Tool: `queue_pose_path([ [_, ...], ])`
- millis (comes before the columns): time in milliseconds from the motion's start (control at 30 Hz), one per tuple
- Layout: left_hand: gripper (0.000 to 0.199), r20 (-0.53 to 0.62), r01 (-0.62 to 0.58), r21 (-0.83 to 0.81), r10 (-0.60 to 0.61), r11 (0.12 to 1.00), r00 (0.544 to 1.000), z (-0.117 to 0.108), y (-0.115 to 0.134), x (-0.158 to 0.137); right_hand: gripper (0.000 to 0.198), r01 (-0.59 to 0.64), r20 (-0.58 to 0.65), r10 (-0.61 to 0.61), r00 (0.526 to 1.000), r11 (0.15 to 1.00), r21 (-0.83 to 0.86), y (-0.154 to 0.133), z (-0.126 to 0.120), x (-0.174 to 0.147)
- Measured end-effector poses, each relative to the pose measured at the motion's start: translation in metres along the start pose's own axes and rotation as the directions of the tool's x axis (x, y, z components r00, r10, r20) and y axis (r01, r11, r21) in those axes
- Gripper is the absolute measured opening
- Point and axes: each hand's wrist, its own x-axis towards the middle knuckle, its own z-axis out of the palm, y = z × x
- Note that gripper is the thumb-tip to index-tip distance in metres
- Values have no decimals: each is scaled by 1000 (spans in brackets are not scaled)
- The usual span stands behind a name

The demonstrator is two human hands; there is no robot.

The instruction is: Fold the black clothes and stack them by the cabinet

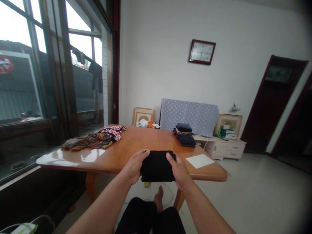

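Between both hands I hold a folded black garment point(158, 167), a compact rectangle, in front of the table's near edge. My left hand point(137, 165) grips its left side with the thumb on top. On the opposite side my right hand point(177, 170) is closed on it, thumb pressed over the upper corner. Fingers under the cloth are hidden. Farther back on the wooden table point(141, 139) stands a stack of folded dark clothes point(185, 136). Loose patterned clothes point(97, 138), striped and floral, lie in a heap at the table's left.
A white sheet of paper point(200, 161) lies near the table's right corner. Behind the table are a low white cabinet point(234, 151) and a grey dotted cloth point(188, 115) over something tall. Windows point(83, 81) line the left side. My legs point(151, 217) are below the table's edge.
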Motion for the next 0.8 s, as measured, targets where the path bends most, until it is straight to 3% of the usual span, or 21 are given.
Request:
queue_pose_path([
  [233,62,178,145,-130,-121,981,977,-10,12,-6,49,-70,55,62,997,985,159,-7,5,-6],
  [433,77,276,225,-177,-171,958,946,-9,6,-16,46,-10,104,3,995,998,62,-6,10,-11],
  [633,48,215,52,-81,-33,995,976,-13,4,-26,41,135,108,-116,987,973,-187,-1,10,-15],
  [800,52,121,-24,39,19,999,992,-18,2,-30,42,143,160,-111,981,969,-204,-8,13,-20],
])
